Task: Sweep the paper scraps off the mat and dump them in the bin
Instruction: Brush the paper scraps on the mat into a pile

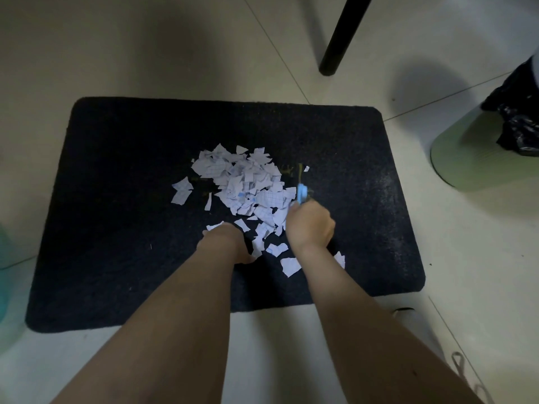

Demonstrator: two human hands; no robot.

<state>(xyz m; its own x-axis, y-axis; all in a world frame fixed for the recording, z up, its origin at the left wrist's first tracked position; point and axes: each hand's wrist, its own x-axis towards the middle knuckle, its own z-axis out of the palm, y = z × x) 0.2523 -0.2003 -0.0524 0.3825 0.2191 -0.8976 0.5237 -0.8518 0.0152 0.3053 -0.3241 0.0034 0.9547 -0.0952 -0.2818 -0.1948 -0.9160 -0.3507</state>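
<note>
Head view. A dark rectangular mat [116,199] lies on a pale tiled floor [145,53]; all positions below are given relative to this mat.

Paper scraps [245,182], white with a blue grid print, are heaped on the mat slightly right of its centre. Several loose pieces lie apart from the heap, to its left and towards the mat's near edge.

Right hand [310,225]: over the mat, at the heap's near-right edge. Fingers are curled round the handle of a small brush [301,188], light blue with bristles that appear yellowish; its working end is blurred. The brush touches the right side of the heap.

Left hand [226,242]: on the mat, near side of the heap, among the loose pieces. Fingers are hidden behind the back of the hand; whether they are spread or closed, and whether they hold anything, cannot be told.

Bin [481,153]: pale green, with a black liner [519,112], standing on the floor off the mat's far-right corner, partly cut by the picture edge.

A black furniture leg [341,36] stands on the floor beyond the mat's far edge.
</note>
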